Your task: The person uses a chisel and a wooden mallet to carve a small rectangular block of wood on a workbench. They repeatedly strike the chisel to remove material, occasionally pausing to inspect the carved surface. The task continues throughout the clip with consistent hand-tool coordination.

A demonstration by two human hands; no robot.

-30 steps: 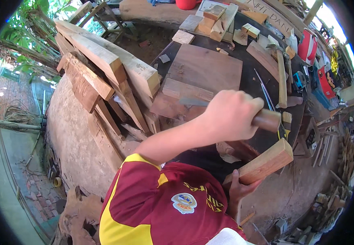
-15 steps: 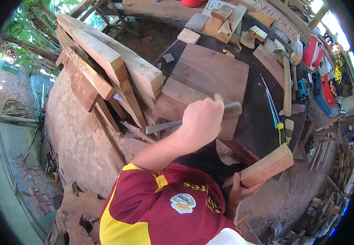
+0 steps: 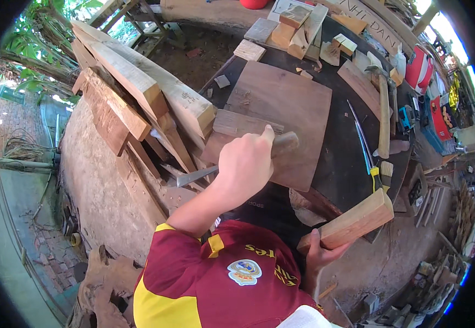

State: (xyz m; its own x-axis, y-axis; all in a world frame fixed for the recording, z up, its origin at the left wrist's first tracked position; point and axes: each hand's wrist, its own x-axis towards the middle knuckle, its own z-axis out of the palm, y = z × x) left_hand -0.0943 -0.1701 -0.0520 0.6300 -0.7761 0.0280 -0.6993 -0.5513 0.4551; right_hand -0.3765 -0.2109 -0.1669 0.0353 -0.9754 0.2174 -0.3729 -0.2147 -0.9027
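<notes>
My left hand point(image 3: 245, 164) is closed around a chisel point(image 3: 196, 176), with the forefinger sticking up. The metal blade points to the left, and the thick wooden handle end point(image 3: 287, 143) comes out on the right of the fist. Behind the hand, a wooden piece with a scored right end point(image 3: 243, 123) lies on a broad brown board point(image 3: 297, 98). At the lower right, my right hand point(image 3: 325, 254) grips a squared wooden block point(image 3: 355, 218) from below, thumb on its near side. The block is tilted, its far end up to the right.
Thick timbers point(image 3: 163, 90) lean at my left. On the black table point(image 3: 339, 147) lie a hammer point(image 3: 383, 115), a yellow-handled tool point(image 3: 374, 172), a brush point(image 3: 386, 174) and several wood offcuts point(image 3: 297, 35) at the back. A gnarled wood slab point(image 3: 100, 284) stands at the lower left.
My left hand has moved left and slightly nearer with the chisel, uncovering more of the wooden piece on the board. The right hand and its block have barely moved.
</notes>
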